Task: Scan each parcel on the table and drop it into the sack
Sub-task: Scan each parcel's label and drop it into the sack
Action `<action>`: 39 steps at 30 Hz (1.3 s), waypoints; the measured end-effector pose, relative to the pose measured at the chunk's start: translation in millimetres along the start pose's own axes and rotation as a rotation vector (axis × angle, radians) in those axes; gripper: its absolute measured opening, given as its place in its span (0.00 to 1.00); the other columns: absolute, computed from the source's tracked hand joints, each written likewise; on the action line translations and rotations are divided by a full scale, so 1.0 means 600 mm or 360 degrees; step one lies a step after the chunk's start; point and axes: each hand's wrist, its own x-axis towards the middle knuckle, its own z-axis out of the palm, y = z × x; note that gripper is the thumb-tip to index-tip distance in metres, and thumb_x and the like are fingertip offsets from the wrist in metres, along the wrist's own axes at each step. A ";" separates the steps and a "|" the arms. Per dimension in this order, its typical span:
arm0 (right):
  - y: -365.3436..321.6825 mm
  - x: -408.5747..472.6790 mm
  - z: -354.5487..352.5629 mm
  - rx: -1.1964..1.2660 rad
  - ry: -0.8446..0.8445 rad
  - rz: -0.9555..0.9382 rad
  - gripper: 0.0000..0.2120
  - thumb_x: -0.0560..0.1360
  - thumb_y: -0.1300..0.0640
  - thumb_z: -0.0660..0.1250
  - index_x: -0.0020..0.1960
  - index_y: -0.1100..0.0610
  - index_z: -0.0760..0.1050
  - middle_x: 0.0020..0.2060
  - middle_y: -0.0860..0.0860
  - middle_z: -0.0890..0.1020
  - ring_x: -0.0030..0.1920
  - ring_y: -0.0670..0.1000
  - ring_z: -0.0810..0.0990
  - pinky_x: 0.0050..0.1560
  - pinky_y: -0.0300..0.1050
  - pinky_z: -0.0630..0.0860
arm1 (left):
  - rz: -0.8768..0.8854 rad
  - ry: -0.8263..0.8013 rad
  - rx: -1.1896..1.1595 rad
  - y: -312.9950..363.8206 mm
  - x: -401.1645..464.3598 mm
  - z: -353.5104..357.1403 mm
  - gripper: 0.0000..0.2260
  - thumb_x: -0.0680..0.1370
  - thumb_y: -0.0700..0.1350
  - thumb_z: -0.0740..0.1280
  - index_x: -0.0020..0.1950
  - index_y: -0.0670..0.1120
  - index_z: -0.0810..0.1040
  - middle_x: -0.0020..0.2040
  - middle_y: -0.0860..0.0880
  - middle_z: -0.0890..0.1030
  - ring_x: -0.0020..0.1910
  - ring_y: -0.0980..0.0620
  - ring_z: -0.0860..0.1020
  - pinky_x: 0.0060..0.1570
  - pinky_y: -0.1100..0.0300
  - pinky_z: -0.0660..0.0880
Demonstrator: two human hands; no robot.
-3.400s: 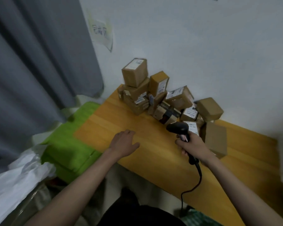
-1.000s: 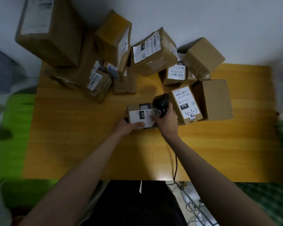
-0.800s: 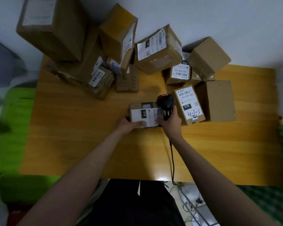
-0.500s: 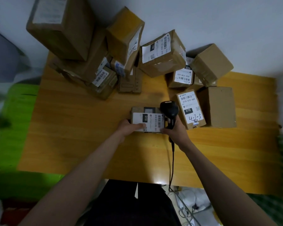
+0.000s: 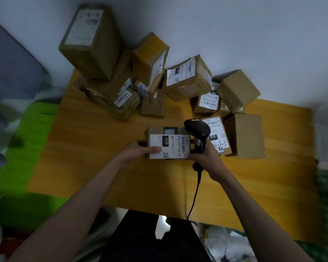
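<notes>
Head view: we see the parcel in hand, a flat brown box, lying near the middle of the table, its long axis running left to right. Our left hand grips its left end, thumb flat on the white label. Our right hand is wrapped round the handle of the black scanner, touching the box's right end; the scanner head sits just beyond the label's right edge, so we judge a short swing left brings the barcode under it. The label reads "010" and "010-010-E30-551". Just right lies a second parcel marked "070", with handwriting we cannot read surely. Further parcels are stacked along the far edge; one label shows "032". No sack can be identified here.
</notes>
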 end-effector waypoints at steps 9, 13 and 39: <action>-0.174 -0.072 -0.066 -0.0329 -0.0137 -0.0479 0.25 0.72 0.66 0.75 0.60 0.48 0.69 0.49 0.41 0.81 0.50 0.37 0.80 0.48 0.34 0.76 | 0.0341 0.0239 -0.0113 0.072 -0.169 -0.014 0.31 0.61 0.56 0.82 0.60 0.46 0.82 0.54 0.51 0.86 0.55 0.52 0.84 0.59 0.54 0.80; -0.222 -0.105 -0.090 -0.0391 -0.0235 -0.0675 0.26 0.72 0.62 0.76 0.64 0.49 0.70 0.54 0.42 0.82 0.54 0.41 0.80 0.54 0.38 0.76 | 0.0425 0.0402 -0.0124 0.096 -0.235 -0.012 0.26 0.61 0.55 0.81 0.56 0.48 0.84 0.50 0.52 0.87 0.54 0.52 0.84 0.59 0.55 0.79; -0.220 -0.296 -0.139 -0.1535 -0.0479 -0.1357 0.19 0.77 0.54 0.71 0.66 0.44 0.74 0.48 0.38 0.81 0.48 0.42 0.80 0.53 0.40 0.78 | 0.0724 0.1493 0.0552 -0.027 -0.423 0.043 0.26 0.55 0.67 0.80 0.46 0.54 0.82 0.47 0.53 0.82 0.49 0.52 0.79 0.39 0.57 0.75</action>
